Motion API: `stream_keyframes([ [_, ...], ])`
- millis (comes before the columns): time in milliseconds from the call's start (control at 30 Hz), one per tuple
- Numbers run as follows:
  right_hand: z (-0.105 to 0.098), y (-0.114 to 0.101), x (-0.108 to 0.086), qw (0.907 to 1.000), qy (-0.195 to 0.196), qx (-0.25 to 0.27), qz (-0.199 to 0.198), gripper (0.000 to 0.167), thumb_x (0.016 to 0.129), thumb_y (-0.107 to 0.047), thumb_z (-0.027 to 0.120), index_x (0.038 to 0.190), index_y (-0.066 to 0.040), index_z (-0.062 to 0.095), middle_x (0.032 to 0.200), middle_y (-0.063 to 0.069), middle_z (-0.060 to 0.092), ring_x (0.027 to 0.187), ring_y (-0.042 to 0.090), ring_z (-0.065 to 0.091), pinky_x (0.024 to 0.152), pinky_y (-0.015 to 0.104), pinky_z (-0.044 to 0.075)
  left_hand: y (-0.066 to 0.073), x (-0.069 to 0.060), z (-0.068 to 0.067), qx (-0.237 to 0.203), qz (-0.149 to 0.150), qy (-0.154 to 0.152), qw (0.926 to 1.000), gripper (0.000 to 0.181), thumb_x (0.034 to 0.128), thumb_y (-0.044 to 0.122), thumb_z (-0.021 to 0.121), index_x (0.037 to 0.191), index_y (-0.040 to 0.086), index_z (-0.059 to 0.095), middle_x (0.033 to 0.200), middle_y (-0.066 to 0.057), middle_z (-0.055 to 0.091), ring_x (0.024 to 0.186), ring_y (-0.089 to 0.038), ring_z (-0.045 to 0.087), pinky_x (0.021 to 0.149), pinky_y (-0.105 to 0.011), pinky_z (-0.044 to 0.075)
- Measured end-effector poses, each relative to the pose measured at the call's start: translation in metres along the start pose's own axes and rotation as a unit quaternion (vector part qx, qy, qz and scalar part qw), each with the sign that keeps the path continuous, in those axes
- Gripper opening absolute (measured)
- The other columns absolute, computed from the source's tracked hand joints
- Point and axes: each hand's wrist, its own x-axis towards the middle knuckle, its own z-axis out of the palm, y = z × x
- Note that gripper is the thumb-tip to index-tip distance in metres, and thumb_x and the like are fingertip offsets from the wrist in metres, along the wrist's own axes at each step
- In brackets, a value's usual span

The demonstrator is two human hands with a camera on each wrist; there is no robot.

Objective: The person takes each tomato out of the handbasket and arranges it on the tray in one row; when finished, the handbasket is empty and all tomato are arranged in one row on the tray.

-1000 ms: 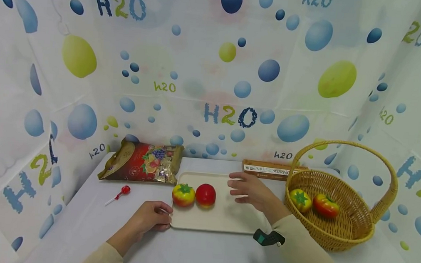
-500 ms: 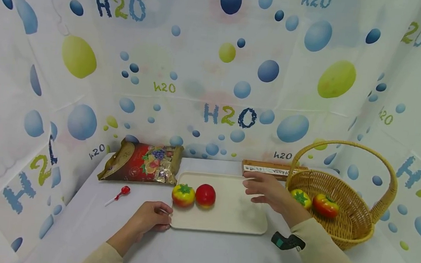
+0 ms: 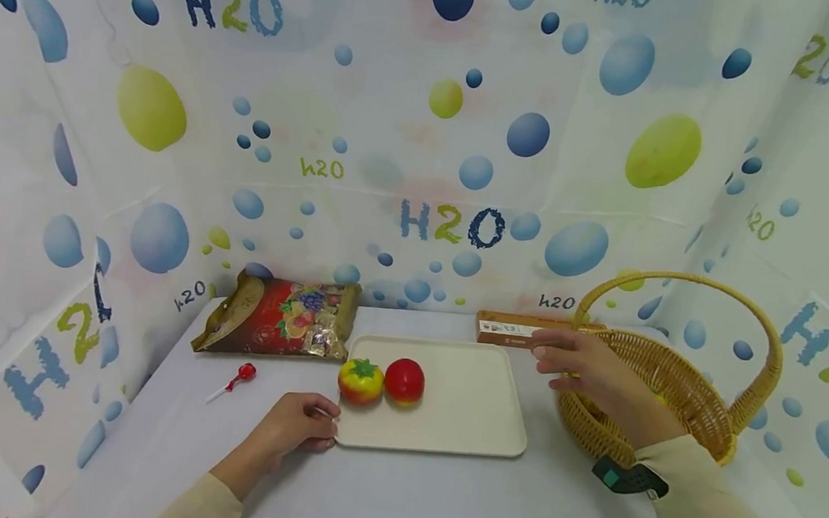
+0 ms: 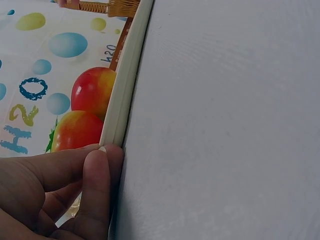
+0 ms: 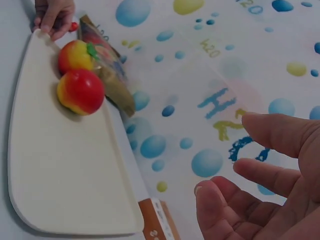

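A cream rectangular tray (image 3: 456,411) lies on the table with two red-and-yellow toy tomatoes at its left end. One tomato (image 3: 360,382) shows a green leafy top; the other tomato (image 3: 404,381) is redder and touches or nearly touches it. My left hand (image 3: 296,427) pinches the tray's near left corner, thumb and fingers meeting there in the left wrist view. My right hand (image 3: 596,378) is raised over the left rim of a wicker basket (image 3: 715,417), fingers apart and holding nothing. It hides most of the basket's contents.
A gold-and-red snack bag (image 3: 283,317) lies behind the tray at left, with a red lollipop (image 3: 245,372) in front of it. A brown pasta box (image 3: 504,329) lies at the back, partly behind my right hand. The basket's tall handle (image 3: 769,348) arches above it.
My right hand has moved right, from above the tray to the basket, and now covers the tomatoes seen inside it earlier. My left hand has stayed at the tray corner.
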Motion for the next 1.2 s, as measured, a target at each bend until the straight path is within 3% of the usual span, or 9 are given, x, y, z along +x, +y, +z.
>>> stream_keyframes([
  [300, -0.045, -0.007, -0.022, 0.9994, 0.016, -0.032, -0.004, 0.065, 0.1, -0.038, 0.064, 0.15, -0.003, 0.043, 0.131, 0.007, 0.06, 0.115, 0.027, 0.06, 0.093, 0.036, 0.058, 0.0, 0.001, -0.002, -0.003, -0.002, -0.004, 1.0, 0.021, 0.0877, -0.001, 0.075, 0.108, 0.0, 0.07, 0.094, -0.012, 0.065, 0.073, -0.016, 0.066, 0.069, -0.031, 0.063],
  [533, -0.072, -0.009, -0.033, 0.999, 0.033, -0.027, -0.016, 0.06, 0.102, -0.036, 0.063, 0.148, -0.003, 0.044, 0.121, -0.01, 0.062, 0.108, 0.014, 0.065, 0.092, 0.033, 0.059, 0.001, 0.0, -0.002, -0.007, -0.001, -0.009, 0.9999, 0.021, 0.0878, -0.001, 0.075, 0.108, 0.0, 0.07, 0.093, -0.011, 0.065, 0.073, -0.016, 0.066, 0.069, -0.03, 0.063],
  [833, -0.106, -0.001, -0.04, 0.9984, 0.055, -0.009, -0.009, 0.034, 0.103, -0.033, 0.06, 0.135, -0.021, 0.053, 0.113, -0.019, 0.064, 0.102, 0.004, 0.067, 0.088, 0.026, 0.059, 0.003, -0.003, -0.002, 0.0, -0.001, -0.004, 1.0, 0.02, 0.0876, -0.001, 0.075, 0.107, 0.0, 0.071, 0.093, -0.011, 0.065, 0.072, -0.016, 0.066, 0.069, -0.03, 0.063],
  [967, -0.126, 0.006, -0.041, 0.998, 0.062, 0.013, 0.008, 0.016, 0.105, -0.031, 0.058, 0.12, -0.032, 0.06, 0.107, -0.021, 0.068, 0.099, 0.002, 0.068, 0.085, 0.025, 0.06, 0.004, -0.003, -0.002, -0.002, -0.001, -0.005, 1.0, 0.02, 0.0873, -0.002, 0.075, 0.107, 0.0, 0.071, 0.092, -0.011, 0.064, 0.072, -0.016, 0.066, 0.069, -0.03, 0.063],
  [1200, -0.15, 0.022, -0.041, 0.9948, 0.07, 0.065, 0.035, 0.007, 0.104, -0.032, 0.058, 0.11, -0.036, 0.06, 0.1, -0.02, 0.069, 0.094, 0.005, 0.07, 0.084, 0.028, 0.061, 0.005, -0.002, -0.001, -0.004, -0.001, -0.004, 1.0, 0.021, 0.0869, -0.004, 0.075, 0.107, 0.0, 0.07, 0.092, -0.011, 0.064, 0.072, -0.016, 0.066, 0.068, -0.031, 0.063],
])
